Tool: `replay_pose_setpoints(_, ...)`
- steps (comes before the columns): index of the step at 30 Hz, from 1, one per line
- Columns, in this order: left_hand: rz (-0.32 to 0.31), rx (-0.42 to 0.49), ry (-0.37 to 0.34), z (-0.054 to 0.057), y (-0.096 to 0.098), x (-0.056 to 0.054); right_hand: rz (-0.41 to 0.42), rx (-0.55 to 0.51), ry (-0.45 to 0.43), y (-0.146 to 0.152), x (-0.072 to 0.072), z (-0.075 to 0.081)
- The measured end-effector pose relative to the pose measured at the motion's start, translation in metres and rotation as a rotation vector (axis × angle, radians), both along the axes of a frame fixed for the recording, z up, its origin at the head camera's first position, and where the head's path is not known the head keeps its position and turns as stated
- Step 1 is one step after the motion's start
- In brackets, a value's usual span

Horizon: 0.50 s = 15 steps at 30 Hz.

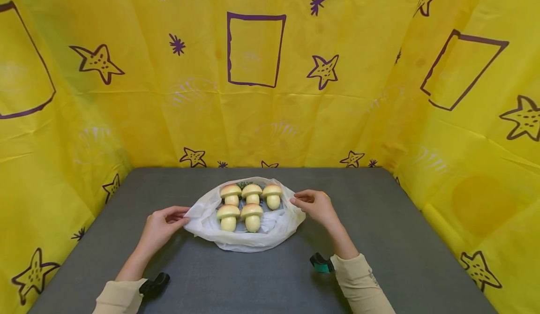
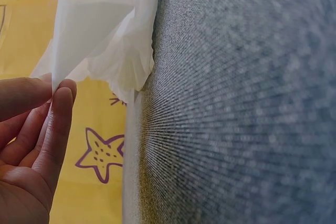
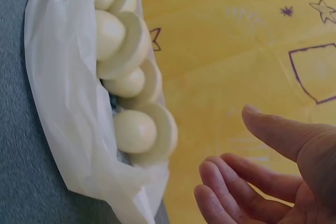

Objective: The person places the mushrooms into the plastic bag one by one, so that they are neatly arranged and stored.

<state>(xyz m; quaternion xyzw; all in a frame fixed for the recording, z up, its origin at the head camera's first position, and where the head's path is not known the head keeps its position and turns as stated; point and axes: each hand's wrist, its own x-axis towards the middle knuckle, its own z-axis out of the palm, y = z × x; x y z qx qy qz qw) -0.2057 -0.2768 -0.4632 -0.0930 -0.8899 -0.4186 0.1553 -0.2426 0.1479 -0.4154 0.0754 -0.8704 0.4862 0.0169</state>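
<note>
A white plastic bag lies with its mouth spread wide on the grey table. Several mushrooms, pale yellow with reddish cap tops, sit inside it in two rows. At the bag's left edge, my left hand pinches the thin plastic between thumb and fingers; the left wrist view shows the pinched bag stretched upward. My right hand is by the right edge. In the right wrist view, that hand has thumb and fingers apart, holding nothing, with a gap to the bag. Something dark green shows behind the back mushrooms.
Yellow cloth with purple stars and frames hangs behind the table and along both sides. The grey tabletop extends around the bag. A black strap is on the left wrist, and a black and green one on the right.
</note>
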Motion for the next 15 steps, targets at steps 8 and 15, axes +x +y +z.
replay_pose_setpoints(8,0.001,0.006,-0.002,0.002,0.0,0.002,-0.042,0.024,0.0,0.014,-0.002,0.003)
replay_pose_setpoints(15,-0.007,0.026,0.0,0.001,-0.001,0.005,-0.098,0.003,-0.013,0.026,-0.005,-0.002)
